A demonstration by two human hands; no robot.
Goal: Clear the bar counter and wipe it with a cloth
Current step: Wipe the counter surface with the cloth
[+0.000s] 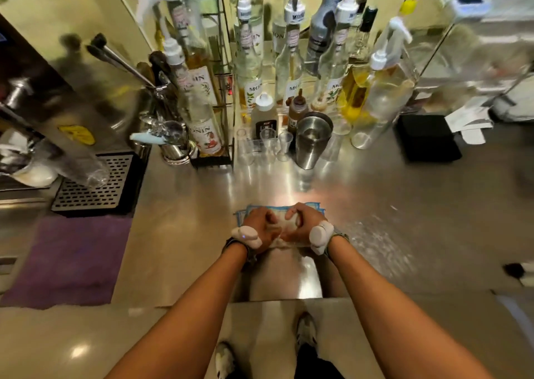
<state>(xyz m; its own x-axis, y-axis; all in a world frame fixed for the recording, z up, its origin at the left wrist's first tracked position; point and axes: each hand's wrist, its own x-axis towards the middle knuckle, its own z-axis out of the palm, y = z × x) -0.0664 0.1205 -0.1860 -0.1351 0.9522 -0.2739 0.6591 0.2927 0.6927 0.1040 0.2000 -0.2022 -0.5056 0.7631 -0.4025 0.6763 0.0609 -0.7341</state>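
Cloth (279,208), white with blue border, lies flat on the steel bar counter (375,193), under both hands. Counter surface reflective, smeared to the right of the grip. Beyond the hands: metal shaker (312,141), small clear cups (267,144), row of syrup bottles (248,69). Purple mat (69,257) and drip tray (98,183) well to the left. Left hand (260,228) and right hand (302,224) side by side, fingers curled, pressing on the cloth; forearms extended forward.

cloth (278,222): white, blue-edged, flat on counter near front edge, mostly covered
counter (361,205): shiny steel, streaked
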